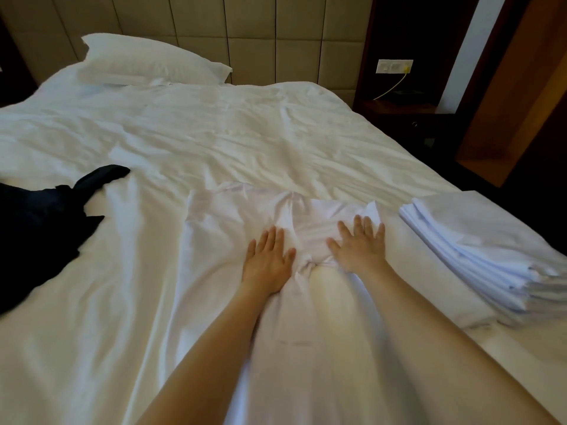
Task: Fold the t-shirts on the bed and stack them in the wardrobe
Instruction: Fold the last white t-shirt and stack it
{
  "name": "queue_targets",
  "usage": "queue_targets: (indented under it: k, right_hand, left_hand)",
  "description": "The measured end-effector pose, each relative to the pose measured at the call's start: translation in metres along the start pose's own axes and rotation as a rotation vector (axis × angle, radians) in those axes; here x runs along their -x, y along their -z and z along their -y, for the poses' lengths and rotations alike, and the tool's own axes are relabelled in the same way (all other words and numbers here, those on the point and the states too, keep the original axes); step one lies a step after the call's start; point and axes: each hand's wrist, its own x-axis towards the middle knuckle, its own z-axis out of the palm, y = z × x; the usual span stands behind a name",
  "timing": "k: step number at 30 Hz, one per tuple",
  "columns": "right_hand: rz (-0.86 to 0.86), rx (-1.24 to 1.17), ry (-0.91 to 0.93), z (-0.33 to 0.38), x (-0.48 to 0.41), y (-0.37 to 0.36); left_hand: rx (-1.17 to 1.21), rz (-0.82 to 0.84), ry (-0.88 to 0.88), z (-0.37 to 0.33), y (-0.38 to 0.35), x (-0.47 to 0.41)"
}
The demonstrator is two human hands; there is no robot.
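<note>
**Both hands flat on a white t-shirt**

A white t-shirt (233,219) lies spread on the bed (214,127), near its front edge. The left hand (267,259) and the right hand (359,250) both press on it, palms down, fingers straight and spread, gripping nothing. Cloth bunches into a wrinkle between them. A stack of folded white shirts (478,250) sits just right of the right hand. A dark garment (40,216) lies crumpled at the bed's left side. A pillow (147,59) rests against the padded headboard (276,32).
</note>
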Motion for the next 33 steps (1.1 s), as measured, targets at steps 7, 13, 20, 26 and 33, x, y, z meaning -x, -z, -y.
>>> queue_targets:
  k: [7, 13, 20, 26, 33]
  right_hand:
    - [-0.168, -0.036, 0.005, -0.005, 0.032, -0.007]
    - [-0.462, -1.092, 0.004, 0.039, 0.108, -0.048]
    - [0.047, -1.550, -0.249, 0.028, 0.152, -0.040]
    - [0.261, -1.414, -0.239, 0.039, 0.198, -0.049]
    - [0.321, -1.557, -0.219, 0.035, 0.258, -0.064]
  left_hand:
    - [-0.079, 0.080, -0.145, -0.011, -0.008, 0.047]
    - [-0.065, 0.104, -0.089, -0.016, -0.013, 0.083]
    - [-0.069, 0.090, -0.070, -0.020, -0.008, 0.156]
    - [0.006, 0.082, -0.020, -0.020, -0.012, 0.201]
    - [0.211, 0.080, 0.022, -0.026, -0.010, 0.272]
